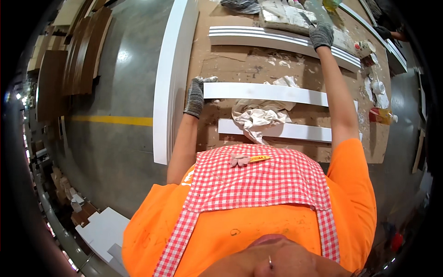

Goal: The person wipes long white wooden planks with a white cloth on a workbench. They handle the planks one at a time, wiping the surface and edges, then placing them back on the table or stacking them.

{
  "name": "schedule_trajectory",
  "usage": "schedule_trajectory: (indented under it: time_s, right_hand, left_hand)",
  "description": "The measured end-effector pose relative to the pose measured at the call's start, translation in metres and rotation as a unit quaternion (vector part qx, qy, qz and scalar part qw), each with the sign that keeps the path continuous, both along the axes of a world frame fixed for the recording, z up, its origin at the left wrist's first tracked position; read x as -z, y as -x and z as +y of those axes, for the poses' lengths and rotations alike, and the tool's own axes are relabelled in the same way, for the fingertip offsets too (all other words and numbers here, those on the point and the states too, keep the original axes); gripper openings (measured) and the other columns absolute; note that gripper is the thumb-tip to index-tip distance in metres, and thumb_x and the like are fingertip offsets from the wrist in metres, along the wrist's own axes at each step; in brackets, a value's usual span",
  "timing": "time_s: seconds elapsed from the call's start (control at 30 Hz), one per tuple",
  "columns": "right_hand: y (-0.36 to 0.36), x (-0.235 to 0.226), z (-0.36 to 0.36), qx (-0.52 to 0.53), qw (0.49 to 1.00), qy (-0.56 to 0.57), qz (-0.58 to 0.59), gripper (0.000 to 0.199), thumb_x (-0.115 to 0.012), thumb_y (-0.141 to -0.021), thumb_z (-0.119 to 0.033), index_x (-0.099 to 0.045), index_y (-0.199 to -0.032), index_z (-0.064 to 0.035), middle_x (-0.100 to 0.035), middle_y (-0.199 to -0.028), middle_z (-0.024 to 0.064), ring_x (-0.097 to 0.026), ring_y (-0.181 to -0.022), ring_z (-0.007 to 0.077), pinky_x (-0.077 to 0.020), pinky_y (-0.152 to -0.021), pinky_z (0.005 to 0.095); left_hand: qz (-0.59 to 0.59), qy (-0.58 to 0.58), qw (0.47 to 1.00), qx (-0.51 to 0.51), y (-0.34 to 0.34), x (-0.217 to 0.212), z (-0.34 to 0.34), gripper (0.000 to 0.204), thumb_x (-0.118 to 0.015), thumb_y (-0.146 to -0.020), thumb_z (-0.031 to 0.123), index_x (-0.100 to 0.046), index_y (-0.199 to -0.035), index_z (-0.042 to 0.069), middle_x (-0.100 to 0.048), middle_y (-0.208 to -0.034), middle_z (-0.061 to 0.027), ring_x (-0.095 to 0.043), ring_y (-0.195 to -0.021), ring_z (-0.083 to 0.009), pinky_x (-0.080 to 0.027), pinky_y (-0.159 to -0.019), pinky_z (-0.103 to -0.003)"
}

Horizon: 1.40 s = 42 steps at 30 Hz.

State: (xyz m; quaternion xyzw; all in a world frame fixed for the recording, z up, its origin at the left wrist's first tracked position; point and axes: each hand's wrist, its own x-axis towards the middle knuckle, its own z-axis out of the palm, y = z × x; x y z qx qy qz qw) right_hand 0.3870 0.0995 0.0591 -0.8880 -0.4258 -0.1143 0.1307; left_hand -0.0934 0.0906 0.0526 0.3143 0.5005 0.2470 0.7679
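My left hand (195, 96), in a grey glove, grips the left end of a flat white strip (267, 93) lying across the cardboard-covered table (230, 60). My right hand (321, 35), also gloved, is stretched far out and closed on a putty knife (306, 19), whose blade lies over a slab smeared with white filler (284, 16). A grooved white moulding (263, 38) lies between the slab and the strip. A crumpled cloth (258, 117) rests between the held strip and a second white strip (286, 132) nearer to me.
A long white panel (173, 78) runs along the table's left edge. Small tubs (364, 48) and a bottle of orange liquid (381, 115) stand at the right. Another person's gloved hand (383, 31) is at the far right. Brown boards (87, 46) are stacked on the floor.
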Motion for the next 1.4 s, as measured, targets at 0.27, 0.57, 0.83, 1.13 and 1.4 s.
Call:
schedule_trajectory:
  time_s: [0.27, 0.57, 0.83, 1.13, 1.4]
  right_hand:
    - [0.220, -0.070, -0.138, -0.328, 0.784, 0.187, 0.493, 0.048, -0.058, -0.085, -0.047, -0.065, -0.100, -0.0023, -0.065, -0.096, 0.0151, -0.061, -0.094, 0.0271, -0.0479, -0.083, 0.0364]
    - [0.268, 0.001, -0.190, -0.170, 0.965, 0.092, 0.179, 0.076, -0.058, -0.069, -0.056, -0.050, -0.118, 0.0018, -0.051, -0.112, 0.0244, -0.047, -0.108, 0.0378, -0.0307, -0.093, 0.0542]
    - [0.268, -0.007, -0.177, -0.289, 0.902, 0.113, 0.300, 0.019, -0.054, -0.082, -0.021, -0.067, -0.091, -0.0099, -0.058, -0.096, 0.0181, -0.058, -0.091, 0.0322, -0.0471, -0.080, 0.0390]
    - [0.311, -0.100, -0.107, -0.312, 0.923, -0.002, 0.226, 0.017, -0.058, -0.079, -0.020, -0.064, -0.090, -0.0081, -0.055, -0.092, 0.0171, -0.057, -0.087, 0.0293, -0.0474, -0.074, 0.0381]
    - [0.323, -0.052, -0.116, -0.374, 0.915, -0.055, 0.140, 0.039, -0.060, -0.077, -0.034, -0.058, -0.106, -0.0082, -0.057, -0.096, 0.0158, -0.057, -0.089, 0.0315, -0.0447, -0.079, 0.0432]
  left_hand:
    - [-0.067, 0.075, 0.988, -0.119, 0.015, 0.030, 0.003, 0.061, -0.032, -0.089, 0.047, -0.052, -0.114, -0.005, -0.062, -0.104, -0.0207, -0.063, -0.088, -0.0349, -0.054, -0.062, -0.046]
    - [-0.134, -0.129, 0.982, 0.007, -0.005, 0.025, 0.020, 0.041, -0.047, -0.091, 0.042, -0.054, -0.113, 0.008, -0.063, -0.100, -0.0082, -0.064, -0.083, -0.0235, -0.055, -0.060, -0.031]
    - [-0.075, -0.075, 0.990, -0.089, -0.016, 0.012, 0.022, 0.037, -0.054, -0.089, 0.032, -0.053, -0.110, 0.002, -0.060, -0.101, -0.0156, -0.062, -0.085, -0.0308, -0.057, -0.064, -0.041]
    - [-0.083, -0.077, 0.990, -0.087, 0.010, 0.030, 0.012, 0.034, -0.051, -0.090, 0.033, -0.056, -0.104, 0.002, -0.061, -0.093, -0.0094, -0.061, -0.084, -0.0221, -0.053, -0.073, -0.035]
    - [-0.158, -0.008, 0.983, -0.092, 0.013, 0.017, 0.002, 0.032, -0.055, -0.089, 0.027, -0.054, -0.106, -0.001, -0.062, -0.099, -0.0153, -0.063, -0.085, -0.0273, -0.058, -0.068, -0.039]
